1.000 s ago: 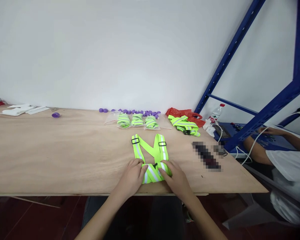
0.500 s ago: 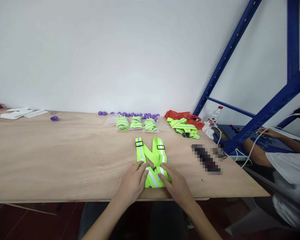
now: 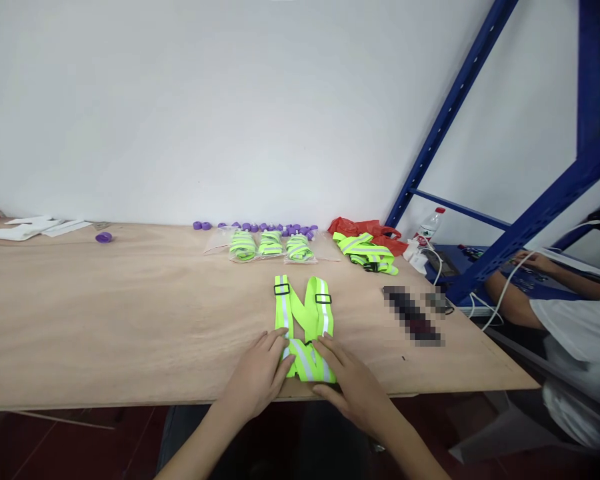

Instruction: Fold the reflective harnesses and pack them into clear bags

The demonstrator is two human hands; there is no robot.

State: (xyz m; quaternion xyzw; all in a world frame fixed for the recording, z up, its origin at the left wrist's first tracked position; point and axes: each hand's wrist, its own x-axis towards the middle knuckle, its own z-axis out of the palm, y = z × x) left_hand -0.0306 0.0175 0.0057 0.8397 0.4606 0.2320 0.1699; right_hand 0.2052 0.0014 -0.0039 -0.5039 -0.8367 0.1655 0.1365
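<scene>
A yellow-green reflective strap harness (image 3: 307, 320) lies on the wooden table (image 3: 130, 313) near its front edge, its lower part folded and two straps with black buckles pointing away from me. My left hand (image 3: 263, 370) rests on the left side of the folded part, fingers touching the fabric. On the right side lies my right hand (image 3: 347, 380), its fingers on the fold and its thumb apart near the table edge. Neither hand grasps the fabric.
Behind are bagged green straps (image 3: 271, 244), purple rolls (image 3: 290, 230), a loose harness (image 3: 365, 252) and a red bag (image 3: 375, 233). At right stand a bottle (image 3: 430, 223), a blue frame (image 3: 510, 247) and a person's arm (image 3: 510, 300).
My right thumb has come off the fabric and moved down toward the table edge. The folded part has shifted slightly left and nearer to me. My left hand stays on it.
</scene>
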